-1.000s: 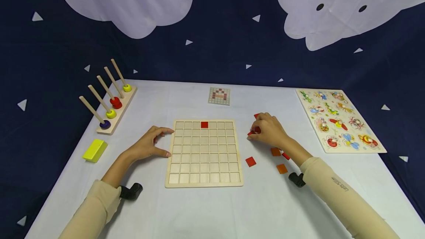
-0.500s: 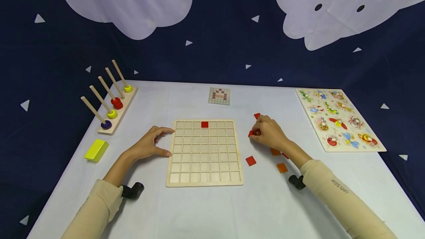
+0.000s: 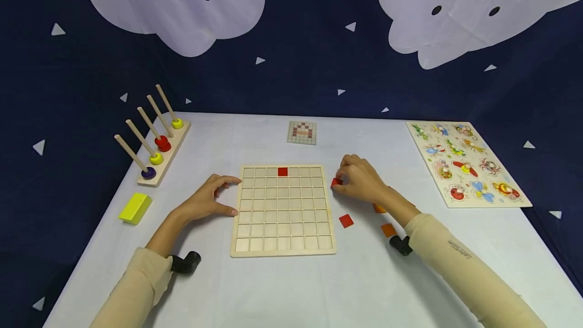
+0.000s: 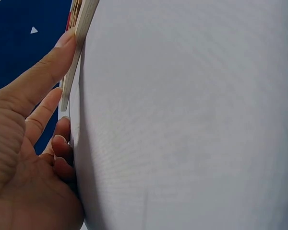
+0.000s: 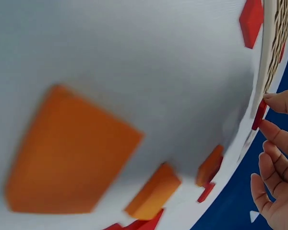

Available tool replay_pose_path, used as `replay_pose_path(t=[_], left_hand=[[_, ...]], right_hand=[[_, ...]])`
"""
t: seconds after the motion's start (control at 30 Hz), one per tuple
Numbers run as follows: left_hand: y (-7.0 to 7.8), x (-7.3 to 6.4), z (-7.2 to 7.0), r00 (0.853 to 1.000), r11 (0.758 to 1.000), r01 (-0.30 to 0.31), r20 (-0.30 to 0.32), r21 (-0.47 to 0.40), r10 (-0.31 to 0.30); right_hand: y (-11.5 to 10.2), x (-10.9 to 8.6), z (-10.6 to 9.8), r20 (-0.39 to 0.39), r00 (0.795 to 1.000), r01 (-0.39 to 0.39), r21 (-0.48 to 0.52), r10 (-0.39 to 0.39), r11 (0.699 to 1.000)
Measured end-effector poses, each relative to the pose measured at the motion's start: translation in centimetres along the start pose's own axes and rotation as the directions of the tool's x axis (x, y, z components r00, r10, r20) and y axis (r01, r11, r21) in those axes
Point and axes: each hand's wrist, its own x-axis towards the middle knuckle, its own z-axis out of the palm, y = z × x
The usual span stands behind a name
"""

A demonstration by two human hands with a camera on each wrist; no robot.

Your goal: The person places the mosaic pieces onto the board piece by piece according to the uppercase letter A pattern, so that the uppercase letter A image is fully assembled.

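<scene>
A light wooden grid board (image 3: 283,254) lies on the table, with one red square tile (image 3: 283,171) in its top row. At the board's left edge rests my left hand (image 3: 207,199), thumb and index finger spread along it; in the left wrist view the thumb tip (image 4: 67,40) touches the board's side. My right hand (image 3: 362,178) pinches another red tile (image 3: 336,183) between thumb and finger, just off the board's upper right edge. That tile (image 5: 260,115) is seen edge-on in the right wrist view.
A loose red tile (image 3: 346,220) and orange tiles (image 3: 389,230) lie right of the board. Behind it is a small pattern card (image 3: 301,133). A peg stand with rings (image 3: 168,158) and a yellow block (image 3: 135,208) stand left; an insect puzzle board (image 3: 469,166) lies right.
My right hand has moved left toward the board with the red tile pinched in it. The left hand has stayed at the board's edge. The head view has shifted slightly.
</scene>
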Motion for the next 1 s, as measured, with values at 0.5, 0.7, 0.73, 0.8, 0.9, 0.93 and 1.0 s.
replay_pose_path(t=[0.5, 0.7, 0.73, 0.8, 0.9, 0.93, 1.0], left_hand=[[0.1, 0.0, 0.1, 1.0, 1.0, 0.006, -0.002, -0.013, -0.006], [0.0, 0.0, -0.1, 1.0, 1.0, 0.009, -0.002, -0.018, -0.009], [0.0, -0.1, -0.1, 1.0, 1.0, 0.007, -0.002, -0.018, -0.007], [0.0, -0.1, -0.1, 1.0, 1.0, 0.007, -0.003, -0.02, -0.007], [0.1, -0.1, -0.1, 1.0, 1.0, 0.009, 0.0, -0.018, -0.009], [0.1, -0.1, -0.1, 1.0, 1.0, 0.008, 0.0, -0.017, -0.008], [0.2, -0.1, -0.1, 1.0, 1.0, 0.009, 0.0, -0.017, -0.009]], right_hand=[[-4.3, 4.2, 0.2, 0.054, 0.992, 0.117, 0.023, -0.118, 0.993], [-6.2, 6.0, 1.1, 0.07, 0.983, 0.168, 0.017, -0.169, 0.986], [-6.5, 6.3, 1.3, 0.072, 0.982, 0.177, 0.018, -0.177, 0.984], [-6.9, 6.7, 1.5, 0.081, 0.979, 0.185, 0.021, -0.186, 0.982], [-7.5, 7.3, 1.8, 0.088, 0.979, 0.185, 0.023, -0.186, 0.982], [-7.7, 7.5, 1.9, 0.091, 0.978, 0.185, 0.024, -0.187, 0.982], [-8.0, 8.0, 2.2, 0.096, 0.978, 0.185, 0.027, -0.187, 0.982]])
